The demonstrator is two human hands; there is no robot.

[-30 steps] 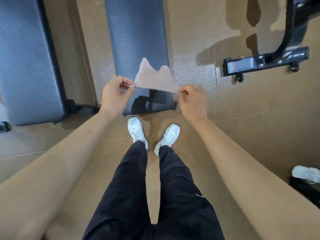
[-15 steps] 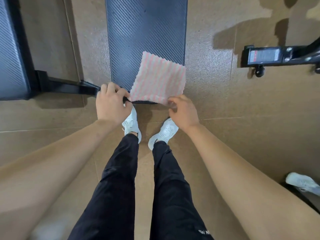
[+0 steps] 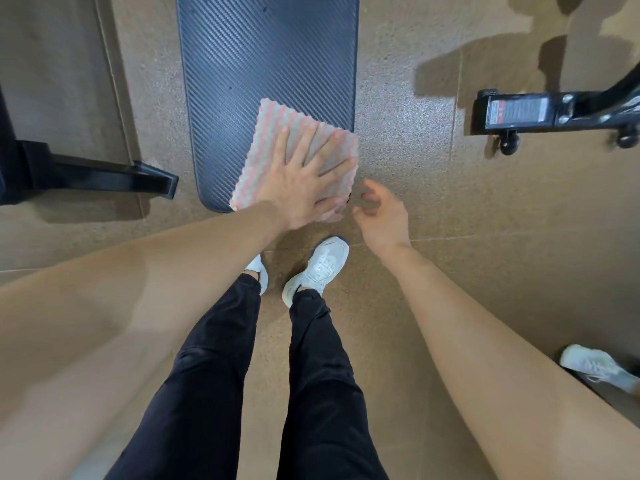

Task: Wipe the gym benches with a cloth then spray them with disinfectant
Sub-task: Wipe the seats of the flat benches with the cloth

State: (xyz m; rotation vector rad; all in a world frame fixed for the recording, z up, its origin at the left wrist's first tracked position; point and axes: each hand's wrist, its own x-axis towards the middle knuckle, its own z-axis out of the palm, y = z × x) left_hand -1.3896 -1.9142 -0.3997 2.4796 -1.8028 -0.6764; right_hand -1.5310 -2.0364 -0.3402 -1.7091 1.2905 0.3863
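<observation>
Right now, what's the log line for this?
phase: wipe | left hand: pressing pink-and-grey wavy cloth flat on dark ribbed bench pad | right hand: holding nothing

cloth point(image 3: 273, 133): pink-grey wavy stripes | bench point(image 3: 266, 57): dark blue-grey diagonal weave | floor point(image 3: 433, 209): speckled tan

Black trousers point(image 3: 221, 393) (loose), white trainers point(image 3: 318, 268)

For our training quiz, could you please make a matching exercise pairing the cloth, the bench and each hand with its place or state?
1 cloth
2 left hand
3 right hand
4 bench

a flat on the cloth, fingers spread
b loosely curled beside the bench end, holding nothing
c pink and grey, on the bench's near right corner
d dark ribbed pad

Pairs: 1-c, 2-a, 3-b, 4-d
</observation>
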